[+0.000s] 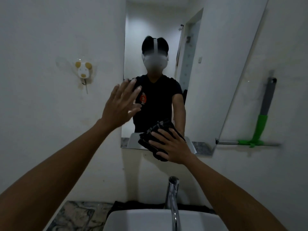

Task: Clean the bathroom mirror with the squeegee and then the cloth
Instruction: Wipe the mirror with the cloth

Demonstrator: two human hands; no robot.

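Observation:
The bathroom mirror hangs on the white wall above the sink. My right hand presses a folded black cloth flat against the mirror's bottom edge, fingers spread over it. My left hand is raised with fingers apart at the mirror's left edge, holding nothing; whether it touches the glass I cannot tell. The squeegee, grey with a green handle section, leans upright on a small glass shelf at the right, away from both hands.
A chrome tap rises over the white sink at the bottom. A dark marbled counter lies left of the sink. A white and yellow wall hook sits left of the mirror. A glass shelf juts from the right wall.

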